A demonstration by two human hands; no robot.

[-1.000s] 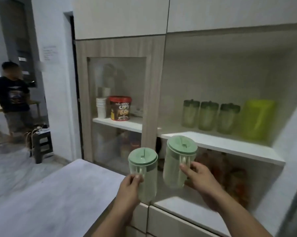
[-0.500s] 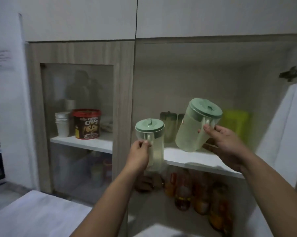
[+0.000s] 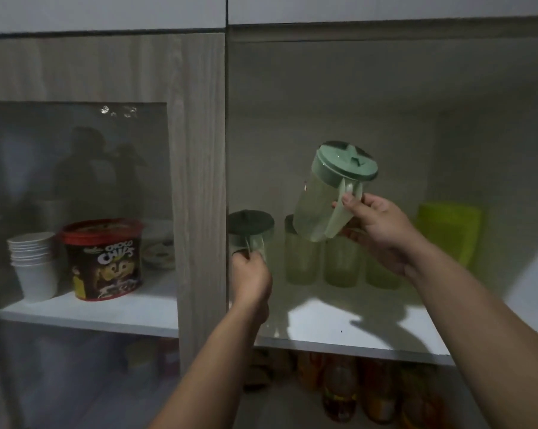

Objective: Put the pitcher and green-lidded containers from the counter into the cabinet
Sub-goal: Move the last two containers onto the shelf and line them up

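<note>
My right hand [image 3: 380, 232] grips the handle of a clear pitcher [image 3: 326, 199] with a pale green lid, held tilted to the left inside the open cabinet above the white shelf [image 3: 339, 323]. My left hand [image 3: 250, 278] holds a smaller green-lidded container [image 3: 251, 235] by its handle, upright at the shelf's left end; whether it touches the shelf is unclear. Behind the pitcher, three green-lidded containers [image 3: 301, 258] stand in a row on the shelf, partly hidden by the pitcher and my right hand.
A bright green tub [image 3: 448, 230] stands at the shelf's back right. Behind the glass door on the left are a Choco Chips tub [image 3: 105, 258] and stacked white cups [image 3: 34, 264]. Bottles [image 3: 339, 388] fill the lower shelf. A wooden divider [image 3: 199, 187] borders the left container.
Both hands moved forward into the cabinet. The small container went in at the shelf's left end, and the pitcher rose and tilted over the row of containers.
</note>
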